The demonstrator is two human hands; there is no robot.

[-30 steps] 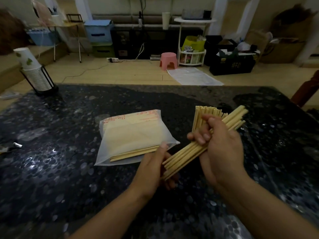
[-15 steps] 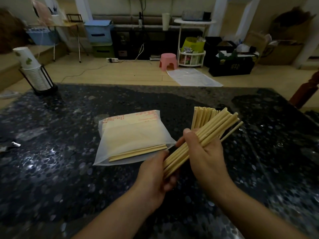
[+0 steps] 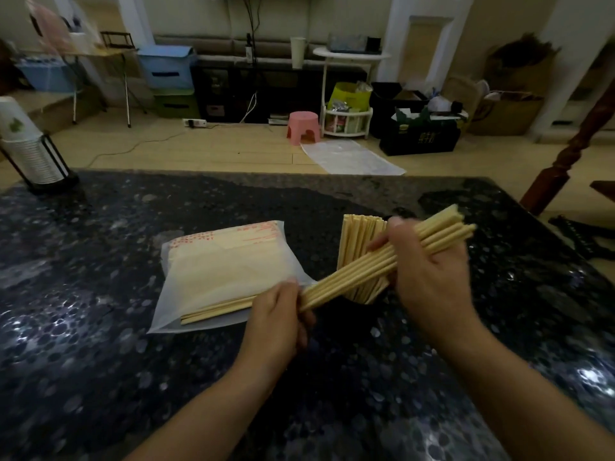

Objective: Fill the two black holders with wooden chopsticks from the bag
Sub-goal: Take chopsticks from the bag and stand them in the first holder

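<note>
Holding one bundle of wooden chopsticks [image 3: 382, 261] between both hands, slanted from low near the middle of the countertop [image 3: 100, 261] up toward its far right corner. Probably squaring the sticks up so the ends sit flush before dropping them into a holder.

Left hand [image 3: 276, 314]: curled round the lower ends of the bundle, thumb on top, wrist coming in from the near edge. Acting as the stop and pivot, by the look of it.

Right hand [image 3: 429, 277]: wrapped round the bundle further up, fingers folded over the sticks, back of the hand toward the camera, forearm entering from the near right corner. Upper ends fanning slightly past the knuckles, so not yet even.

Directly behind the bundle, a black holder [image 3: 366, 296], already packed with upright chopsticks [image 3: 357, 241]; only a sliver of its dark base visible beneath them, near the centre of the countertop. Second holder: cannot tell where from this view; possibly lost against the dark stone.

Plastic bag [image 3: 219, 277] lying flat left of centre, open mouth toward the near edge, a few loose chopsticks [image 3: 216, 309] poking out close to the left hand, plenty apparently left inside.

Paper cup stack in a black wire rack [image 3: 30, 154] at the far left corner.
</note>
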